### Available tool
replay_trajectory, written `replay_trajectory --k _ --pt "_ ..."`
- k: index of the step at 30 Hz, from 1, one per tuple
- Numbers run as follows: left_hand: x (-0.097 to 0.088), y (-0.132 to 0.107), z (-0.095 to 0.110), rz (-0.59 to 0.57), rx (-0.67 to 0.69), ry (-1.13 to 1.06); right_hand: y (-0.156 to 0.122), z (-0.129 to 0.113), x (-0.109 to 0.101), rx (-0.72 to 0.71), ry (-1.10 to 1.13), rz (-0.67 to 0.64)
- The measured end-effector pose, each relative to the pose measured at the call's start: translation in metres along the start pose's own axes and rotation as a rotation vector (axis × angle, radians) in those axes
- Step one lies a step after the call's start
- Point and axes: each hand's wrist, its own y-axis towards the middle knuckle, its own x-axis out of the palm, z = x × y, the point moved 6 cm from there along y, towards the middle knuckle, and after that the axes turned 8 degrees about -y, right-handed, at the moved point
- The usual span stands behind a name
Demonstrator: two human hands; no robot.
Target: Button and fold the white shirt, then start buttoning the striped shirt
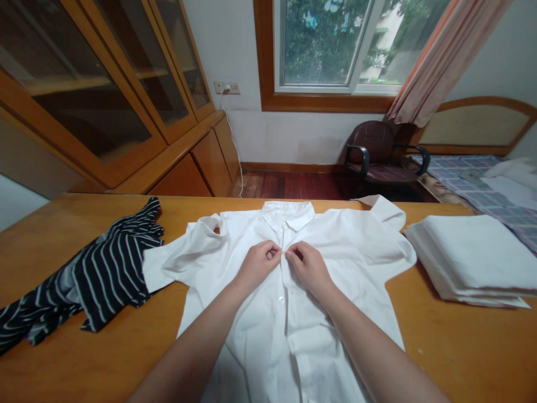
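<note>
A white button-up shirt lies face up on the wooden table, its collar pointing away from me and its sleeves out to the sides. My left hand pinches the front placket below the collar from the left. From the right, my right hand pinches the opposite placket edge, the fingertips of both hands nearly meeting. Whatever small part of the placket is between the fingertips is hidden. Lower down, a button shows on the left edge, and the front hangs apart there.
A black-and-white striped garment lies crumpled at the left, touching the shirt's cuff. To the right sits a stack of folded white cloth. Beyond the table are a glass-door cabinet, an office chair and a bed.
</note>
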Motion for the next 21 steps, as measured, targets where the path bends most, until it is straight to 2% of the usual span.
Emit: replay_trajectory --k 14,21 --pt "-0.0001 -0.0002 -0.0047 0.018 -0.033 0.013 0.0002 0.0010 0.0003 0.018 0.004 0.020" --pt "-0.0016 -0.0007 0.0000 0.026 -0.042 0.018 0.0001 0.0013 -0.0001 0.022 0.001 0.024"
